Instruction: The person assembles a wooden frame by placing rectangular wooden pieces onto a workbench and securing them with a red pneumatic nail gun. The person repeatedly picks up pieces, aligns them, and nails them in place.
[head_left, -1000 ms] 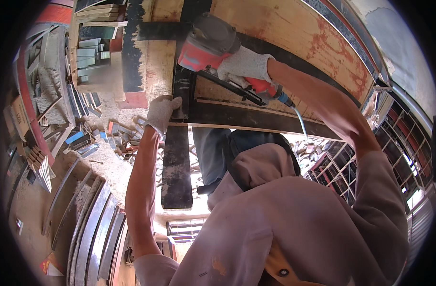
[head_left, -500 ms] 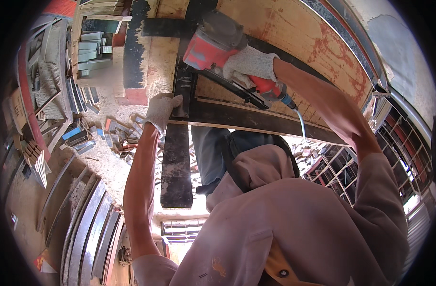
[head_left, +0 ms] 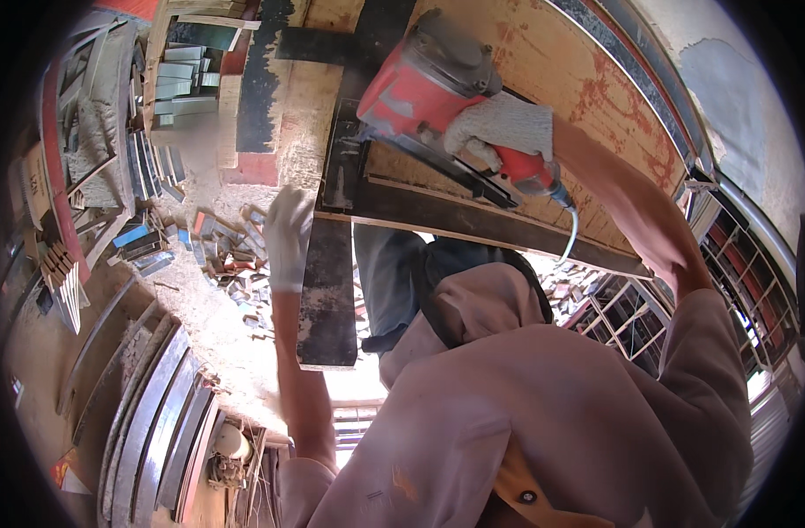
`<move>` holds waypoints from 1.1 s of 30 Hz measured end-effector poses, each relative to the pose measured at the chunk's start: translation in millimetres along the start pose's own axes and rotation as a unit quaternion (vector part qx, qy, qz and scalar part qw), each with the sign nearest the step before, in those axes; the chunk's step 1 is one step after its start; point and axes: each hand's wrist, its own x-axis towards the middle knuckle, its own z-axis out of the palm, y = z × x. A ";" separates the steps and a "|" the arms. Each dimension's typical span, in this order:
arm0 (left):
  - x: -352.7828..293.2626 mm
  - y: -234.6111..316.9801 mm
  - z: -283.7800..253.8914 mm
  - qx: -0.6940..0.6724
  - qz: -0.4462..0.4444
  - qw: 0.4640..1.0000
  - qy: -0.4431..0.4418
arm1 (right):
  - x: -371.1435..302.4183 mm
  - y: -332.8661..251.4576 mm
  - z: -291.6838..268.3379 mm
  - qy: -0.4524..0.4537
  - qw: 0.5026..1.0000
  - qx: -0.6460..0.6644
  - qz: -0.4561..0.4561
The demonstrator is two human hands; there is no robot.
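Note:
My right hand (head_left: 506,126), in a pale knit glove, is wrapped round the handle of a red and black nail gun (head_left: 407,88). A light blue air hose (head_left: 571,231) hangs from the handle's end. The gun's nose is low over dark wooden strips where a crosspiece (head_left: 473,218) meets an upright dark board (head_left: 327,299). Beside that board's left edge is my gloved left hand (head_left: 288,236); its fingers are blurred, so their grip does not show. Under the gun lies a tan wooden panel (head_left: 561,66) with dark strips across it.
Small wood offcuts (head_left: 231,251) litter the floor to the left. Curved boards (head_left: 151,422) stand stacked at lower left, near a red-edged rack (head_left: 59,176). Cut blocks (head_left: 184,79) are piled at far left. A metal grid frame (head_left: 631,317) stands at right.
My left hand has come off the top of the dark board and dropped down beside its left edge. The nail gun and my right hand have shifted slightly to the right.

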 end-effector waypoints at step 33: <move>-124.2 102.4 73.4 -0.369 0.242 0.879 0.179 | 3.5 -26.5 45.5 -0.064 0.985 0.117 0.106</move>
